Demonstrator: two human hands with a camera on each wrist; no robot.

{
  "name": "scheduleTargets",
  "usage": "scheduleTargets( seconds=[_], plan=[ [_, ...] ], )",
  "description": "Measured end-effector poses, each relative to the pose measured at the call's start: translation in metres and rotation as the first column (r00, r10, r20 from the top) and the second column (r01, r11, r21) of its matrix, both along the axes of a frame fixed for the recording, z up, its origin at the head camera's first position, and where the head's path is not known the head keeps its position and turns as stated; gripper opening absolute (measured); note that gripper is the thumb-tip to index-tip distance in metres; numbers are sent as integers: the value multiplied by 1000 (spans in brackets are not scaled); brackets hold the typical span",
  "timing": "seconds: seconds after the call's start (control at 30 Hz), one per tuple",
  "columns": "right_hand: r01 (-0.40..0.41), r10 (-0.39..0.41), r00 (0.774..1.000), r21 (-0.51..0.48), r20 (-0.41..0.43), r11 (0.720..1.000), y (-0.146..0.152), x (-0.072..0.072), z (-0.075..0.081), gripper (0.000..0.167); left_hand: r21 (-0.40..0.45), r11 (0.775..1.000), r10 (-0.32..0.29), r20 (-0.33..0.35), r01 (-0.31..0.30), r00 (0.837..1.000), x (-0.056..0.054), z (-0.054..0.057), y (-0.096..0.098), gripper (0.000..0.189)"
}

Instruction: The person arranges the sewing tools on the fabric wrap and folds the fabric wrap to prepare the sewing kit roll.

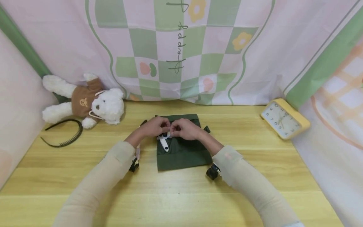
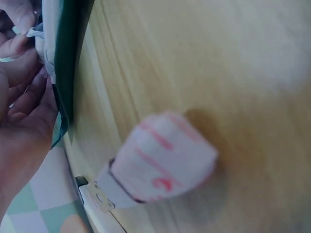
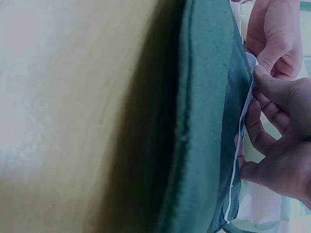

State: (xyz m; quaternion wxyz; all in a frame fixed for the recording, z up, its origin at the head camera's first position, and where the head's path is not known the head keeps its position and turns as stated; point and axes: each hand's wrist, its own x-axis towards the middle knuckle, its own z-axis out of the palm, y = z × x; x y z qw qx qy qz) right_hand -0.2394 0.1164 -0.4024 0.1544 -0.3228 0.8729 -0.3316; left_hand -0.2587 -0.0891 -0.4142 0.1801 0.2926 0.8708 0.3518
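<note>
Both hands are brought together, fingertips nearly meeting, above a dark green cloth bag (image 1: 184,151), which is laid flat on the wooden worktop (image 1: 178,195); L hand (image 1: 154,126) is curled, thumb and fingers closed up, w/ a small whitish bit (image 2: 36,33) pinched at the tips; R hand (image 1: 187,128) is likewise curled, same bit pinched btwn thumb and finger, its other fingers bent in against the bag side; whether the bit is joined to the white strip (image 1: 164,145) can't be told, as it's partly hidden by fingers.

The strip, w/ a dark spot at its near end, is seen on the bag, just below L hand's fingertips; a small dark tab (image 1: 207,129) is seen at the bag's edge, just beyond R wrist; a thin white cord or edge (image 3: 234,170) is shown in the R wrist view, running along the bag beside R hand's fingers.

Light sleeves are worn on both arms, w/ a black device (image 1: 212,171) seen by R wrist; a pinkish tab (image 2: 165,155) w/ red marks is seen near L hand, too blurred to be identified.

Well left of L hand, a white plush toy (image 1: 85,101) in a brown top is laid on its side, w/ a black headband (image 1: 75,135) beside it; well right of R hand, a yellow clock (image 1: 285,118) is set tilted back; beyond both hands, a checked cloth (image 1: 170,47) is hung.
</note>
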Motion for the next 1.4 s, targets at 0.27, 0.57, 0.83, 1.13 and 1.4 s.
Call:
scheduleTargets(
  seconds=[0.27, 0.57, 0.83, 1.13, 1.4],
  plan=[
    [1, -1, 1000, 43, 5, 999, -2, 1, 0, 10, 31, 999, -13, 32, 13, 999, 1, -2, -3, 11],
    [-48, 47, 999, 62, 16, 997, -2, 2, 3, 8, 39, 999, 1, 12, -1, 1000, 1, -7, -11, 12],
    [-62, 62, 998, 42, 13, 997, -1, 0, 4, 8, 42, 999, 23, 32, -24, 999, 3, -9, -10, 15],
    [-52, 52, 999, 36, 15, 998, -3, 0, 3, 8, 53, 999, 1, 37, -3, 999, 4, -7, -11, 12],
    [-42, 41, 999, 59, 17, 997, -3, 0, 4, 10, 87, 995, -49, 37, 46, 998, 4, -6, -11, 15]
  ],
)
